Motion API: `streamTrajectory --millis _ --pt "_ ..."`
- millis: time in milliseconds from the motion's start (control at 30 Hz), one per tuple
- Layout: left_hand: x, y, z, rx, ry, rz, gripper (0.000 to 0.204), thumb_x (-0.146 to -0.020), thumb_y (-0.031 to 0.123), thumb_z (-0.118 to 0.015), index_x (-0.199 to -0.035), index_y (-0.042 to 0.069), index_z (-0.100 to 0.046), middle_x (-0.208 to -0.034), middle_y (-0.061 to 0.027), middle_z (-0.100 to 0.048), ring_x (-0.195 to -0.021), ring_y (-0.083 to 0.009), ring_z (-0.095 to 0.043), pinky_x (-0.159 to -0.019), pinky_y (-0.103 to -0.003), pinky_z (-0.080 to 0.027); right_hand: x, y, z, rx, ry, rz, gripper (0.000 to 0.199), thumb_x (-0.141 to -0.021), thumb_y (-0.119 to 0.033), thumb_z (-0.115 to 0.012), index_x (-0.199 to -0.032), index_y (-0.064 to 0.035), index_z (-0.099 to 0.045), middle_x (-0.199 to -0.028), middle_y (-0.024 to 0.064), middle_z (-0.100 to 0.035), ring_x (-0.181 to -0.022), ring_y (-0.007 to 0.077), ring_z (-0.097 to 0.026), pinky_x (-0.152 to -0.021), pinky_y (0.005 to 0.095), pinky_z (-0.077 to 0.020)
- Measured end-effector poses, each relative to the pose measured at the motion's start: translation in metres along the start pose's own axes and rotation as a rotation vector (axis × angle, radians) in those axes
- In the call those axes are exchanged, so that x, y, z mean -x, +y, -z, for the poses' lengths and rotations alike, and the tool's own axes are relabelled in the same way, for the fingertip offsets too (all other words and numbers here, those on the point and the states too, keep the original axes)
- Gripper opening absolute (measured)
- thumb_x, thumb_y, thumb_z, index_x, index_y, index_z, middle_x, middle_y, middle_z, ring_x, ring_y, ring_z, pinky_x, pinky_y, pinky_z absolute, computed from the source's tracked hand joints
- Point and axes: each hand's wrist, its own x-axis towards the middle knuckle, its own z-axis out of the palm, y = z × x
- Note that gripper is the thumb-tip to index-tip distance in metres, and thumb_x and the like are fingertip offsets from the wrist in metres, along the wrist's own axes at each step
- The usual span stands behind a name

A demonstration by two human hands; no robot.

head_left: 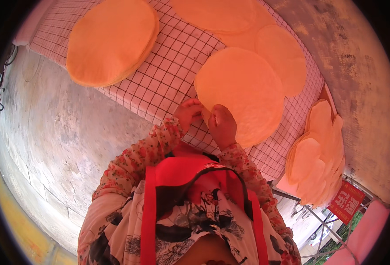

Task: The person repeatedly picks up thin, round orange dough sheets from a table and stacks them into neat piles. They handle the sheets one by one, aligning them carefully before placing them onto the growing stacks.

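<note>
Head view: right hand [222,127] pinches the round sheet [243,92] by its rim.
It spreads ahead-right; left hand [189,114] beside, grip unclear.

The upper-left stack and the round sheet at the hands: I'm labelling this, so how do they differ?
The stack shows layered edges and looks thick; the round sheet looks thin. No hand touches the stack; the left hand and right hand are at the round sheet's edge. The stack lies apart from other rounds; the round sheet overlaps some. Both are round and look orange.
</note>
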Motion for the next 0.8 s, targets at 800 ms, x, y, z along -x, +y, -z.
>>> streamTrajectory --millis 800 --pt "-0.007 -0.008 -0.016 -0.009 0.246 -0.056 0.036 -0.089 0.013 -0.058 -0.123 0.007 -0.048 -0.106 -0.0088 -0.063 -0.097 -0.021 -0.063 -0.084 -0.038 -0.052 -0.09 -0.023 0.217 0.258 0.282 -0.129 0.017 -0.088 0.002 -0.052 -0.099 -0.0002 -0.064 -0.087 0.0118 -0.066 -0.074 0.0176 -0.062 -0.067 0.0251 -0.0478"
